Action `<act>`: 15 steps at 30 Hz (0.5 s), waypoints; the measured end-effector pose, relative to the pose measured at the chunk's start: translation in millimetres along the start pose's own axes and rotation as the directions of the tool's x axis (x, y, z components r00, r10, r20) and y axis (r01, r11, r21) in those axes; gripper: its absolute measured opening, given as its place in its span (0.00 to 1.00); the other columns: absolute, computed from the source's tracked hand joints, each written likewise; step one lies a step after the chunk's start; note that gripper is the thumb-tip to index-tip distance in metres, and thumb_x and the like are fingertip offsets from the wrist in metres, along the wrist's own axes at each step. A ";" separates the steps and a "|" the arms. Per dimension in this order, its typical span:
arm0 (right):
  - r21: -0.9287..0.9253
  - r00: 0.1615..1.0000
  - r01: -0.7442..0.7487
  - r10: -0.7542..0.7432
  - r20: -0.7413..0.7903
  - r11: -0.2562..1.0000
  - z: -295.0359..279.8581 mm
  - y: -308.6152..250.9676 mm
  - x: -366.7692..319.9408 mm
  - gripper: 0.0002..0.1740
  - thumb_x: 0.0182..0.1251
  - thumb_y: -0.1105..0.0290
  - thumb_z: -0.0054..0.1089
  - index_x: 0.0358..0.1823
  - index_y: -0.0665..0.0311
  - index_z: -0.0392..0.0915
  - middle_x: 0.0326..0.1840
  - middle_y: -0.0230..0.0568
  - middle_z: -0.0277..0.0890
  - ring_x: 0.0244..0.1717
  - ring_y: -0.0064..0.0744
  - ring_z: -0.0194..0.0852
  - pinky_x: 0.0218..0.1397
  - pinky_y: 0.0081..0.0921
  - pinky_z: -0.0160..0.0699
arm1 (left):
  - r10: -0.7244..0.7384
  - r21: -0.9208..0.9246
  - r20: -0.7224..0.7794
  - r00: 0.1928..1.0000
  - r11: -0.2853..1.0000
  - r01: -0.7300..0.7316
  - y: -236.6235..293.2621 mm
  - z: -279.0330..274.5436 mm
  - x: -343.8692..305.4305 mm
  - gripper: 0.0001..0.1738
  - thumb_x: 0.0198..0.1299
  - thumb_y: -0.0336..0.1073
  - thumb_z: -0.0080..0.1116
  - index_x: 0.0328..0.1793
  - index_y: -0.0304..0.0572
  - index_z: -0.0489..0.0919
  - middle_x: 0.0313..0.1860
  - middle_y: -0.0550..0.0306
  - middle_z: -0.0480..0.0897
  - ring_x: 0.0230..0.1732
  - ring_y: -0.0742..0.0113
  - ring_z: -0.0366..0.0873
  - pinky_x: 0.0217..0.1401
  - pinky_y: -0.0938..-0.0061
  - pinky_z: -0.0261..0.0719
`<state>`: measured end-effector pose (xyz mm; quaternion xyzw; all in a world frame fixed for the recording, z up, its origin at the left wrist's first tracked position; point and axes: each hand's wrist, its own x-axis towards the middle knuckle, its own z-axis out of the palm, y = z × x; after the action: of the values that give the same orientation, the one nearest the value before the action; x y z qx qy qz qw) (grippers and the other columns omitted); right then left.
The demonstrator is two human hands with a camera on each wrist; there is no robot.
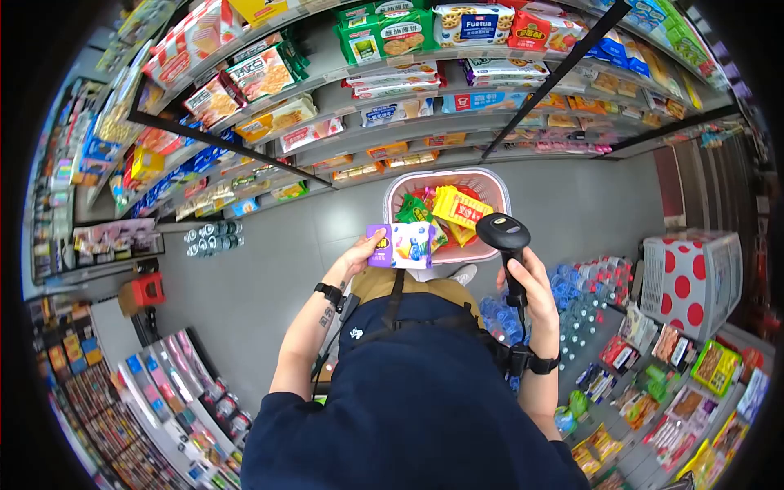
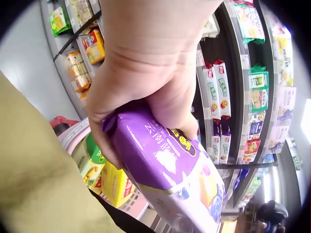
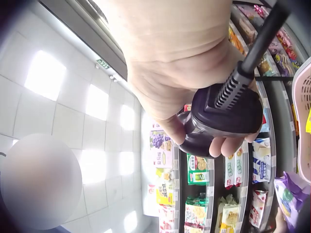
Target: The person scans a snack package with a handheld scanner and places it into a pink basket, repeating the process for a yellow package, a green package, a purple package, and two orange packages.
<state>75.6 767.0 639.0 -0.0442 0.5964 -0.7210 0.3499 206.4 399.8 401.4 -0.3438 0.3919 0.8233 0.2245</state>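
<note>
My left hand [image 1: 357, 255] grips one end of a purple and white snack pack [image 1: 402, 247] with blueberries printed on it. In the left wrist view the thumb and fingers wrap the purple end of the pack [image 2: 167, 160]. My right hand [image 1: 535, 287] holds a black barcode scanner [image 1: 504, 237] by its handle, head up, to the right of the pack. Its cable end and the curled fingers show in the right wrist view, around the scanner [image 3: 226, 114]. Beyond the pack stands a pink basket [image 1: 394, 189] holding yellow, green and red snack packs [image 1: 461, 208].
Shelves of packaged biscuits [image 1: 384, 37] curve across the far side. Bottled water [image 1: 214, 238] stands on the floor at left, and more bottles [image 1: 584, 286] at right. A white box with red dots [image 1: 690, 278] sits further right, near spread-out snack packs [image 1: 645, 404].
</note>
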 end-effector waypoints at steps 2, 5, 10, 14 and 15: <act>-0.111 0.995 -0.009 0.020 0.101 0.994 -24.3 -2.5 8.1 0.20 0.78 0.61 0.59 0.60 0.71 0.73 0.33 0.37 0.79 0.36 0.24 0.78 0.44 0.25 0.78 | 0.047 -0.104 -0.076 0.996 0.993 -0.054 -12.7 15.2 -10.2 0.30 0.75 0.51 0.61 0.72 0.39 0.73 0.63 0.50 0.84 0.60 0.59 0.86 0.65 0.61 0.87; -0.170 0.983 -0.036 0.066 0.173 0.985 -60.1 -4.8 13.5 0.20 0.78 0.61 0.60 0.58 0.71 0.74 0.33 0.36 0.79 0.35 0.24 0.78 0.42 0.25 0.79 | 0.089 -0.203 -0.172 0.981 0.971 -0.124 -31.7 43.8 -22.6 0.29 0.74 0.49 0.62 0.72 0.38 0.73 0.63 0.50 0.84 0.61 0.57 0.86 0.66 0.59 0.86; -0.234 0.976 -0.025 0.074 0.205 0.972 -100.0 -13.6 16.6 0.19 0.78 0.61 0.60 0.57 0.71 0.75 0.32 0.36 0.79 0.33 0.24 0.79 0.39 0.24 0.79 | 0.112 -0.190 -0.257 0.960 0.968 -0.164 -72.1 66.4 -12.1 0.30 0.72 0.43 0.66 0.72 0.34 0.71 0.63 0.45 0.83 0.60 0.54 0.86 0.63 0.56 0.88; -0.236 0.977 -0.030 0.078 0.197 0.971 -120.1 -19.8 17.6 0.20 0.78 0.61 0.59 0.59 0.72 0.74 0.32 0.36 0.79 0.31 0.24 0.78 0.39 0.24 0.79 | 0.087 -0.185 -0.322 0.943 0.971 -0.152 -77.6 87.1 -3.4 0.27 0.67 0.37 0.71 0.68 0.36 0.75 0.57 0.48 0.87 0.51 0.56 0.90 0.54 0.59 0.92; -0.232 0.981 -0.027 0.070 0.182 0.972 -123.2 -20.9 17.0 0.21 0.78 0.61 0.59 0.60 0.72 0.74 0.31 0.36 0.79 0.31 0.24 0.78 0.39 0.24 0.79 | 0.089 -0.189 -0.326 0.941 0.969 -0.158 -76.3 90.4 -0.2 0.27 0.67 0.37 0.71 0.68 0.36 0.75 0.57 0.48 0.87 0.51 0.56 0.90 0.54 0.59 0.92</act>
<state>-5.9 860.5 616.5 -0.1379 0.6403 -0.6314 0.4152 220.0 517.2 405.4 -0.4674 0.3536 0.8073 0.0687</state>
